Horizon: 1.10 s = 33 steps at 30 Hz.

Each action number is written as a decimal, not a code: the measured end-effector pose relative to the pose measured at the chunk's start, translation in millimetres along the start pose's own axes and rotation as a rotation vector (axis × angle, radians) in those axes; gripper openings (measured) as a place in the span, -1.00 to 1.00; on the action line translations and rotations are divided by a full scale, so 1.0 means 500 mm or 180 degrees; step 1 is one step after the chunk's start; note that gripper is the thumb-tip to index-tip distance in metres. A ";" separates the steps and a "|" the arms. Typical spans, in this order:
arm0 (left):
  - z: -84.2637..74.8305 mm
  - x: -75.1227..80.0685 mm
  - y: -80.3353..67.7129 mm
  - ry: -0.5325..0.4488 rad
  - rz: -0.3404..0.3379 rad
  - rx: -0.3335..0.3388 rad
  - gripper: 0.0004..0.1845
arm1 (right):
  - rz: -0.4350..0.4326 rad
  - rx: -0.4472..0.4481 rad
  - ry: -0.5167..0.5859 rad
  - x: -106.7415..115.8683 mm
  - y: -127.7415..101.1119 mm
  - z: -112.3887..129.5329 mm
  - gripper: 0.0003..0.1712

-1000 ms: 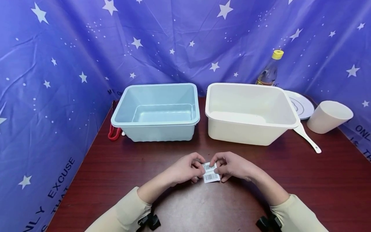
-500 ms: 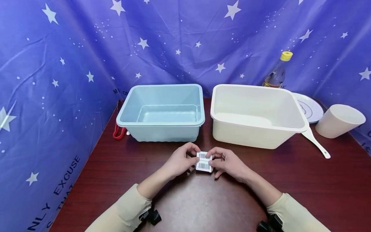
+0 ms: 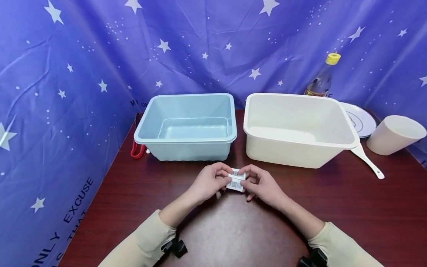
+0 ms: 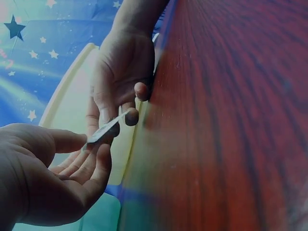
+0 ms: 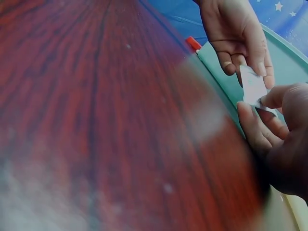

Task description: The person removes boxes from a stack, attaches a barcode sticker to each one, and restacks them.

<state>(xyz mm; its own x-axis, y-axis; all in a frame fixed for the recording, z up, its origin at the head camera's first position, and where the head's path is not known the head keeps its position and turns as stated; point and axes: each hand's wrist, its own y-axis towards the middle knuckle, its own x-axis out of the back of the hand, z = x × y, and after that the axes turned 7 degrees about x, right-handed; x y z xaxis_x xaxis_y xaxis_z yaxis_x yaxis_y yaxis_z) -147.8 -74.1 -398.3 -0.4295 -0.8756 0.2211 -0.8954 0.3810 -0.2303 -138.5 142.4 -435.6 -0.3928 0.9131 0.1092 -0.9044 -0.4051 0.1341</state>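
While pinching: left hand (image 3: 209, 181) | right hand (image 3: 261, 183) | barcode label (image 3: 236, 180) between.

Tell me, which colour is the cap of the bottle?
Yellow cap; the head view shows it best.

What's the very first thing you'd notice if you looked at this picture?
Two hands, the left hand and the right hand, pinch a small white barcode sticker sheet between them over the dark red table. Behind them sit a blue tub and a cream tub, side by side.
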 end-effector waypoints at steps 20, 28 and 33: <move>-0.001 -0.009 -0.004 0.0044 -0.0002 -0.0111 -0.82 | -0.0694 0.1018 -0.1703 -0.035 -0.014 0.037 -0.77; 0.000 -0.013 -0.005 0.0082 0.0018 -0.0171 -0.82 | -0.0697 0.0907 -0.1524 -0.040 -0.015 0.037 -0.83; 0.001 -0.016 -0.005 0.0136 0.0004 -0.0216 -0.82 | -0.0743 0.0885 -0.1513 -0.042 -0.015 0.040 -0.86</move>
<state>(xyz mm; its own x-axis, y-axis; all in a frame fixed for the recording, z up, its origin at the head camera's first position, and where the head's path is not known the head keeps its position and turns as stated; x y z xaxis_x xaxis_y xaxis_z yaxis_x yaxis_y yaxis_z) -141.9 -68.4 -400.0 -0.4338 -0.8623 0.2614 -0.9002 0.4026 -0.1659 -120.2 125.6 -419.4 -0.0133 0.8848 0.4659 -0.8551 -0.2515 0.4534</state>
